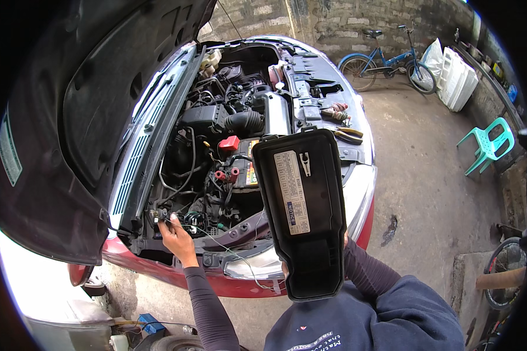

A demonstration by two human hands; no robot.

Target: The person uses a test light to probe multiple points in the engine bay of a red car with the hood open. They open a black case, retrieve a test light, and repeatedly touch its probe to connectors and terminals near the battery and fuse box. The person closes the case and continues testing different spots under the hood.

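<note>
Concrete floor [416,187] around a red car [164,271]; its open engine bay [243,231] holds a battery [247,175]. The left hand [178,241] pinches a small grey part [157,214] at the edge; the right hand [345,238], mostly hidden, grips a black cover [322,199].

There is a green chair [485,143] on the floor [427,181]. Up and left of the chair are big white slabs [455,82] and a white bag [433,57]. Farther left of the chair a blue bike [399,59] stands by the block wall [351,20]. Below the chair is a black wheel [494,299]. Down and left of the chair is a dark spot [390,230]
</note>
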